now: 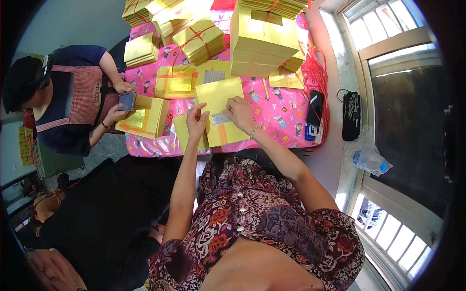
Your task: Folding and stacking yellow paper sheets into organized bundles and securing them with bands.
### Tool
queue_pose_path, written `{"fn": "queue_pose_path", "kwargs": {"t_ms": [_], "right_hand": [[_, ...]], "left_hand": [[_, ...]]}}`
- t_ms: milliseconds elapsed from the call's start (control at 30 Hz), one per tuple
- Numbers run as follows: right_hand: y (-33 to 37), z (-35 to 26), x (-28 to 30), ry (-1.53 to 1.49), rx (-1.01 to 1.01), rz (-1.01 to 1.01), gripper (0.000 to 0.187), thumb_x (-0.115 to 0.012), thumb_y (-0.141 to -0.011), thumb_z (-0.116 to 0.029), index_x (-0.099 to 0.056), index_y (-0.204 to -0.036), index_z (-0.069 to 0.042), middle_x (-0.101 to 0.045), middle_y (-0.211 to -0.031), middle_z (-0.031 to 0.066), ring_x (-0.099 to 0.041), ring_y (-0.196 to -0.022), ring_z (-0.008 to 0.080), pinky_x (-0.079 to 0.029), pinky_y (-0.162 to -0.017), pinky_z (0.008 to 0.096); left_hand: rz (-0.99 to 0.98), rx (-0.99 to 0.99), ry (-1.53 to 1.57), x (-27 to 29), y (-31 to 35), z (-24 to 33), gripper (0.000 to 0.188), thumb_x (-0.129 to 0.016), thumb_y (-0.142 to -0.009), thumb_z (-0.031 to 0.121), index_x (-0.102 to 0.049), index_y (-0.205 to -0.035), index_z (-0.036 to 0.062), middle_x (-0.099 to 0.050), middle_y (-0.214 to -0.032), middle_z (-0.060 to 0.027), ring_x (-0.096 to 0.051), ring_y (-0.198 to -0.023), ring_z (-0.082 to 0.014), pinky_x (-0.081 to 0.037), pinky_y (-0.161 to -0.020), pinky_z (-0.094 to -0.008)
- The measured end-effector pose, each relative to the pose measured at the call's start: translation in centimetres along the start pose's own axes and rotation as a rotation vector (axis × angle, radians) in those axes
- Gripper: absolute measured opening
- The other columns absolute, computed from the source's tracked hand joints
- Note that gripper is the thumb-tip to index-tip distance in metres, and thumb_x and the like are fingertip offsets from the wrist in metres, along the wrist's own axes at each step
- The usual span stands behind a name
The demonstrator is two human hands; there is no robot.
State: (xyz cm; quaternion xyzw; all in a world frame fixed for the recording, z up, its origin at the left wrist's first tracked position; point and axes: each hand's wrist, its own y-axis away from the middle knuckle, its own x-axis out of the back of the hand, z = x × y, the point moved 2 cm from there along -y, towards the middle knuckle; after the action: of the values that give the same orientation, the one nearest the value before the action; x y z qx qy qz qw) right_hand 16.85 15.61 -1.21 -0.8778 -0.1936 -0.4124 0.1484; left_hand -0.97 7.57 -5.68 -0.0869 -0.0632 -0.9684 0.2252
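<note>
In front of me lies a yellow paper sheet (224,94) on other yellow paper, beside a silver foil patch (221,119) and an orange stripe (224,133). My right hand (240,114) rests on the paper, fingers bent and tips at the foil patch; what they may grip is hidden. At the paper's left edge, my left hand (196,122) is raised with thumb and fingers apart, holding nothing visible. Another yellow sheet with a silver patch (214,76) lies just beyond, next to a sheet bearing a gold patch (179,82).
Tied yellow paper bundles (199,41) and a tall yellow stack (264,46) stand at the back of the pink patterned tablecloth (279,114). Red string (318,72) and a black phone (315,107) lie at right. On the left, a person in an apron (80,92) holds a phone beside a gold-patched stack (143,117).
</note>
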Motion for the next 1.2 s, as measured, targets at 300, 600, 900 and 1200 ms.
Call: {"fn": "queue_pose_path", "kwargs": {"t_ms": [300, 600, 900, 1200], "right_hand": [[0.0, 0.1, 0.3, -0.044, 0.021, -0.047, 0.030, -0.077, -0.068, -0.025, -0.058, -0.086, -0.010, -0.056, -0.084, 0.0076, -0.057, -0.086, 0.0273, -0.045, -0.071, 0.0399], [-0.2, 0.6, 0.8, 0.329, 0.356, 0.030, 0.037, -0.070, -0.076, -0.035, -0.062, -0.104, -0.012, -0.053, -0.093, 0.0057, -0.056, -0.087, 0.0233, -0.047, -0.073, 0.0378], [0.8, -0.5, 3.4, 0.092, 0.034, 0.315, 0.049, -0.067, -0.083, -0.032, -0.054, -0.123, -0.008, -0.056, -0.107, 0.0106, -0.048, -0.109, 0.0287, -0.042, -0.088, 0.0424], [2.6, 7.6, 6.2, -1.107, -0.552, 0.141, 0.029, -0.057, -0.093, -0.013, -0.051, -0.119, -0.003, -0.065, -0.099, 0.0059, -0.062, -0.083, 0.0123, -0.052, -0.064, 0.0257]], "left_hand": [[0.029, 0.027, 0.013, 0.1, 0.1, -0.4, 0.035, -0.071, -0.081, 0.005, -0.065, -0.115, 0.0077, -0.049, -0.084, 0.0064, -0.046, -0.069, -0.0034, -0.040, -0.061, -0.0183], [0.254, 0.146, -0.293, -0.7, 0.1, 3.9, 0.036, -0.071, -0.084, 0.015, -0.053, -0.113, 0.0005, -0.059, -0.079, -0.0063, -0.055, -0.066, -0.0100, -0.046, -0.058, -0.0220], [0.282, 0.372, 0.452, -1.3, 0.4, 2.6, 0.041, -0.063, -0.086, -0.001, -0.042, -0.121, 0.0019, -0.062, -0.091, -0.0095, -0.061, -0.072, -0.0162, -0.055, -0.062, -0.0293], [-0.054, 0.188, 0.423, -4.3, 2.7, 5.8, 0.045, -0.061, -0.090, 0.007, -0.040, -0.130, 0.0029, -0.064, -0.097, -0.0099, -0.064, -0.083, -0.0151, -0.056, -0.073, -0.0295]]}}
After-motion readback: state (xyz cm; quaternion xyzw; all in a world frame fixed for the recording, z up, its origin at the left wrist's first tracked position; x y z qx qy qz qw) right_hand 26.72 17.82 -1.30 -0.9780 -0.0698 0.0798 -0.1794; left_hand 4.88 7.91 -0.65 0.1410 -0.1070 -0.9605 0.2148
